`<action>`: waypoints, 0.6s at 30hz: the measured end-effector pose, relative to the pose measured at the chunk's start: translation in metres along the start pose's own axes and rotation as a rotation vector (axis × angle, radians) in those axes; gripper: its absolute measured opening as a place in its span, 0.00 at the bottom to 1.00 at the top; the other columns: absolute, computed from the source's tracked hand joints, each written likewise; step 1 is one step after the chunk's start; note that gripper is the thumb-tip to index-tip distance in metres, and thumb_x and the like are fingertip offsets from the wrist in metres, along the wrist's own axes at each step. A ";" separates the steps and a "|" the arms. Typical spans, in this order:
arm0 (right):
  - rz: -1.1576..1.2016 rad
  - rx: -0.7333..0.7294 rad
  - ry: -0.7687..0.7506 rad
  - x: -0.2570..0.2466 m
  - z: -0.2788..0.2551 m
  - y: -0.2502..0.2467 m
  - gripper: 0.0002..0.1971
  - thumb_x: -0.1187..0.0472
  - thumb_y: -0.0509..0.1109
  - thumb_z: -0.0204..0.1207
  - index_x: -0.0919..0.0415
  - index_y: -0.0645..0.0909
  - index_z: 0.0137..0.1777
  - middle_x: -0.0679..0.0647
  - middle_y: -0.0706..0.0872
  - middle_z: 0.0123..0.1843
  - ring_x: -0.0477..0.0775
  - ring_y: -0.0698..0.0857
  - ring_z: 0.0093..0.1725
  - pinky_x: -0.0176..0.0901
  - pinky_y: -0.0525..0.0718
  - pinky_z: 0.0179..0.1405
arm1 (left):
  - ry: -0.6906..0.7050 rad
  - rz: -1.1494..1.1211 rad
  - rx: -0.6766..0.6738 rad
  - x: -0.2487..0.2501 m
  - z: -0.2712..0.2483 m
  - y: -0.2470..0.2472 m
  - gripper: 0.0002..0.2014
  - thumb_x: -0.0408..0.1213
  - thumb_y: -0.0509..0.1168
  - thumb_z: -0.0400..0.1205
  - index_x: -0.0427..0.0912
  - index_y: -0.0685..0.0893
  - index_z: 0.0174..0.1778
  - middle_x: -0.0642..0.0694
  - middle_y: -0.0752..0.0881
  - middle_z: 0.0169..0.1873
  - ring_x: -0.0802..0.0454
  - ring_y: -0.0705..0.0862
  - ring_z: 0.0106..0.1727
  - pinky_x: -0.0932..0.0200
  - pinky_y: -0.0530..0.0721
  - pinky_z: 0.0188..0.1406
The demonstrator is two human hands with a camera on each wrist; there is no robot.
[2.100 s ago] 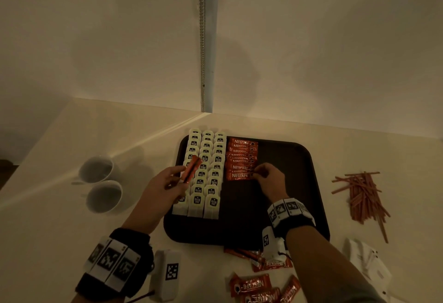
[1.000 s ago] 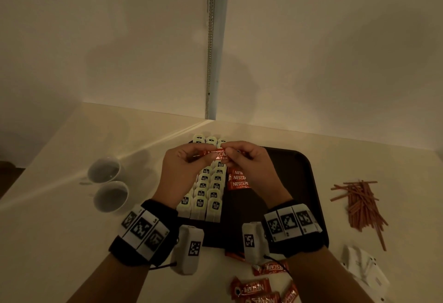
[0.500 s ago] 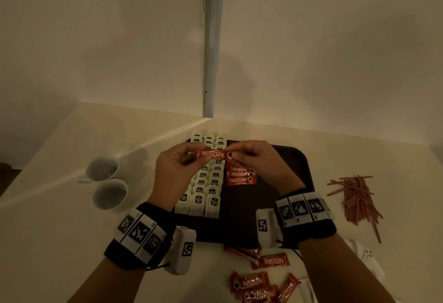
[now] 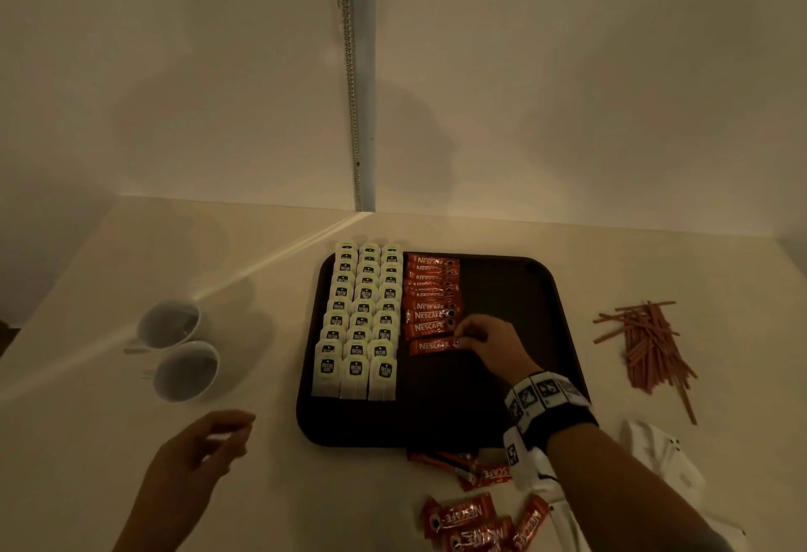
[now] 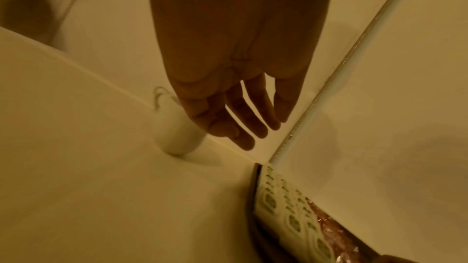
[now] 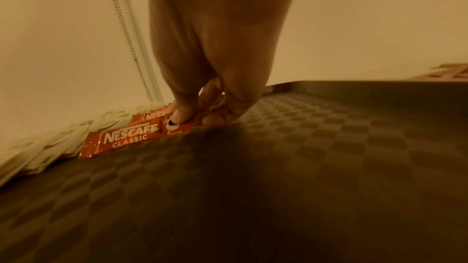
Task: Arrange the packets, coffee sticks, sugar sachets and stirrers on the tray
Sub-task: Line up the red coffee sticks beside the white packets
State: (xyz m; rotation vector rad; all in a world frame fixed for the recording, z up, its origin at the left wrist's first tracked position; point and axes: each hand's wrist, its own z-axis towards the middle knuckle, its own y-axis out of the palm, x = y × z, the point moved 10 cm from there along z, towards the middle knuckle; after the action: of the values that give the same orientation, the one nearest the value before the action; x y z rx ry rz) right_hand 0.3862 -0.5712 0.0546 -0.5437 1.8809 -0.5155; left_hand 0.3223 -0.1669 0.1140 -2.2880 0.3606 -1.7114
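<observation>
On the pale tabletop (image 4: 87, 377) sat a dark rectangular plastic tray (image 4: 524, 289) with a checkered floor. Three columns of white paper tea packets (image 4: 358, 324) filled its left side; a column of red Nescafe coffee sticks (image 4: 430, 294) lay just right of them. Right hand (image 4: 493, 342) was on the tray, thumb and fingers pinching the right end of the nearest red coffee stick (image 4: 430, 346), which lay flat at the column's near end. Left hand (image 4: 201, 455) hovered over the table left of the tray, fingers loosely relaxed, holding nothing. Two white ceramic cups (image 4: 179, 346) stood left; brown stirrers (image 4: 646, 346) lay piled right; loose red coffee sticks (image 4: 471, 521) lay below the tray.
</observation>
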 end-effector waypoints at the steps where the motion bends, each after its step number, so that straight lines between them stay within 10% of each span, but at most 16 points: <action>1: 0.026 0.033 0.005 0.003 0.001 0.000 0.07 0.68 0.70 0.75 0.54 0.81 0.45 0.41 0.81 0.49 0.38 0.78 0.52 0.33 0.76 0.57 | -0.036 0.002 0.011 -0.011 -0.004 -0.004 0.10 0.21 0.68 0.78 0.40 0.88 0.41 0.42 0.90 0.36 0.58 0.86 0.29 0.70 0.79 0.25; 5: 0.029 0.170 0.005 0.005 0.007 -0.006 0.06 0.67 0.71 0.75 0.56 0.84 0.48 0.45 0.85 0.50 0.34 0.79 0.46 0.22 0.72 0.43 | -0.142 -0.018 0.056 -0.042 -0.017 -0.017 0.08 0.21 0.67 0.78 0.37 0.88 0.42 0.37 0.89 0.39 0.58 0.86 0.28 0.69 0.79 0.22; 13: 0.039 0.230 0.057 0.004 0.014 -0.006 0.07 0.67 0.70 0.75 0.58 0.83 0.52 0.51 0.85 0.55 0.44 0.80 0.55 0.36 0.74 0.57 | -0.229 0.002 0.075 -0.067 -0.024 -0.028 0.08 0.26 0.65 0.82 0.40 0.88 0.44 0.38 0.89 0.45 0.40 0.86 0.40 0.57 0.82 0.33; 18: 0.029 0.206 0.080 0.004 0.017 -0.004 0.08 0.66 0.72 0.74 0.59 0.83 0.53 0.52 0.84 0.56 0.43 0.79 0.54 0.35 0.74 0.57 | -0.229 0.001 0.080 -0.067 -0.022 -0.032 0.08 0.26 0.64 0.82 0.39 0.88 0.45 0.37 0.89 0.45 0.49 0.87 0.34 0.70 0.80 0.22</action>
State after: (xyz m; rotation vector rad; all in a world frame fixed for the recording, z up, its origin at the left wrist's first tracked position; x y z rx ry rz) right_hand 0.4014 -0.5781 0.0480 -0.3640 1.8809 -0.7116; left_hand 0.2837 -0.1143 0.0711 -2.3901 0.2414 -1.4157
